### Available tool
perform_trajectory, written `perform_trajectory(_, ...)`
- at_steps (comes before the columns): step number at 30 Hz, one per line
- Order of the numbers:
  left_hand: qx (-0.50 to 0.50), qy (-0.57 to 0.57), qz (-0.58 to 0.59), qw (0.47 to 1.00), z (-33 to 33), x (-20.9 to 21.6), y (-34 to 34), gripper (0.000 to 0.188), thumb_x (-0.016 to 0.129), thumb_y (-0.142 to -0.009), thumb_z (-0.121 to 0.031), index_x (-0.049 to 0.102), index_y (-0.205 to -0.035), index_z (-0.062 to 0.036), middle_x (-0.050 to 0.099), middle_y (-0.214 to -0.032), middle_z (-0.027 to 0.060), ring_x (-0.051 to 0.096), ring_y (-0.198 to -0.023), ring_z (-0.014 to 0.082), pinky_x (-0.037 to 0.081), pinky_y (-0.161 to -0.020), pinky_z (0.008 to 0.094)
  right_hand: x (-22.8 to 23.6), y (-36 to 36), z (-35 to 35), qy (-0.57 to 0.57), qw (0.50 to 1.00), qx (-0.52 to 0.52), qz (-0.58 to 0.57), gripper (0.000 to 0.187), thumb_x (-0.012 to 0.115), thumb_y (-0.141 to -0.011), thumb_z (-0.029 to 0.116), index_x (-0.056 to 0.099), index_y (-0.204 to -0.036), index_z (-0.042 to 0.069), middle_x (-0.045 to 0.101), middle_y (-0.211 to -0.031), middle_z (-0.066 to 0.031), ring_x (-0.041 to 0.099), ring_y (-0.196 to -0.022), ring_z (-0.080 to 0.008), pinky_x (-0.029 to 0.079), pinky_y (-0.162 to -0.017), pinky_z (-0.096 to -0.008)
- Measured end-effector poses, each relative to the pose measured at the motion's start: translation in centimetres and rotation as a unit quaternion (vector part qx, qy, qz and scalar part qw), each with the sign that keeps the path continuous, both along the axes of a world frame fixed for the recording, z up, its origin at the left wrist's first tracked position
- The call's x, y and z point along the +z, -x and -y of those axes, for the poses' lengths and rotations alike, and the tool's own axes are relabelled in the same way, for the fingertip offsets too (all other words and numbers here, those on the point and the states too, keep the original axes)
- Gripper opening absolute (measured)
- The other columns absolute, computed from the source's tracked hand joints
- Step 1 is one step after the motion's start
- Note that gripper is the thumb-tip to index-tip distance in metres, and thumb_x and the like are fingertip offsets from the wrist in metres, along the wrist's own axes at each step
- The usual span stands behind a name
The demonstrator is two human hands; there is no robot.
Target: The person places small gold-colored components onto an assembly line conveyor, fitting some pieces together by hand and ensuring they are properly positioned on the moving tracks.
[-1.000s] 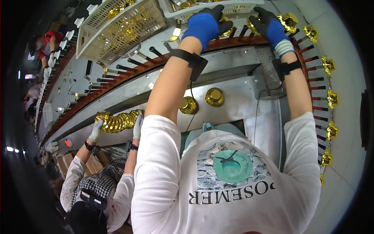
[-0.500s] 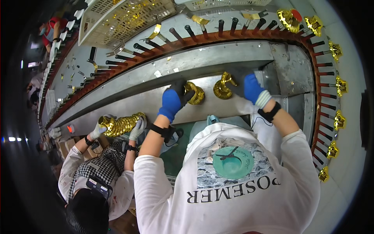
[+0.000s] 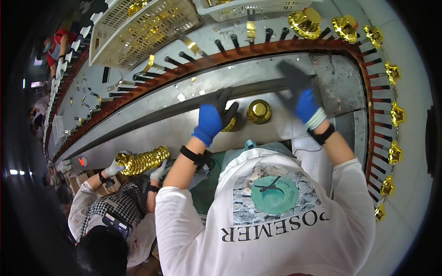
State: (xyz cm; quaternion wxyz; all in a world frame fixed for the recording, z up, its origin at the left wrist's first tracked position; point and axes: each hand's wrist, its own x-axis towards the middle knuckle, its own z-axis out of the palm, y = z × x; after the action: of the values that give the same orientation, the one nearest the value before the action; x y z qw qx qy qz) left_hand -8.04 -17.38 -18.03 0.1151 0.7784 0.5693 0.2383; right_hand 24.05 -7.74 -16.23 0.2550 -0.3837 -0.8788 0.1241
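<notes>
My left hand (image 3: 214, 117), in a blue and black glove, is at the bench with thumb and fingers apart. A gold piece (image 3: 229, 124) lies just under its thumb, mostly hidden by the glove. To its right a gold bell-shaped cup (image 3: 259, 112) rests on the metal bench, its round flat end facing up. My right hand (image 3: 297, 94), gloved the same way, is raised beyond that cup and to its right. Its dark fingers are stretched out, blurred by motion, with nothing seen in them.
A curved red-brown conveyor rail (image 3: 202, 62) with black-tipped pegs and metal clips runs ahead and round the right side. Gold cups (image 3: 305, 23) sit along its far right stretch. Cream plastic crates (image 3: 152, 34) stand behind. On my left a co-worker grips a gold cup stack (image 3: 143, 161).
My right hand has let go of a gold piece at the bench and moved up and away. The rail has advanced clockwise, and another gold cup shows on it.
</notes>
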Motion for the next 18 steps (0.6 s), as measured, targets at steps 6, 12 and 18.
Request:
perform_trajectory(6,-0.105,-0.222,0.087,0.965,-15.4,14.7,-8.8,0.053,0.086,-0.090,-0.027,0.068,-0.134,-0.0048,0.074,-0.111,0.0207,0.075,-0.085,0.0377,0.060,-0.071,0.0432,12.8,-6.9,-17.0,-0.359,0.918,-0.159,-0.054,0.040,0.087,-0.088,0.027,0.075,-0.118,0.003,0.075,-0.099,-0.0187,0.072,-0.090,-0.0393,0.058,-0.079,-0.0459)
perform_trajectory(12,0.000,-0.088,-0.009,0.996,-21.5,13.5,-10.3,0.053,0.075,-0.093,-0.048,0.067,-0.125,-0.0056,0.075,-0.108,0.0241,0.072,-0.094,0.0471,0.057,-0.086,0.0546,9.2,-2.8,-15.9,-0.083,0.969,-0.227,-0.042,0.054,0.080,-0.092,0.030,0.069,-0.136,0.002,0.076,-0.111,-0.0246,0.074,-0.105,-0.0404,0.059,-0.092,-0.0484)
perform_trajectory(18,-0.063,-0.208,-0.034,0.976,-17.3,14.7,-8.7,0.048,0.075,-0.095,-0.039,0.066,-0.126,-0.0044,0.073,-0.111,0.0252,0.071,-0.090,0.0479,0.056,-0.079,0.0574,11.2,-4.6,-13.3,-0.103,0.978,-0.149,-0.107,0.053,0.083,-0.091,0.028,0.070,-0.136,0.003,0.076,-0.114,-0.0248,0.074,-0.103,-0.0395,0.059,-0.091,-0.0470)
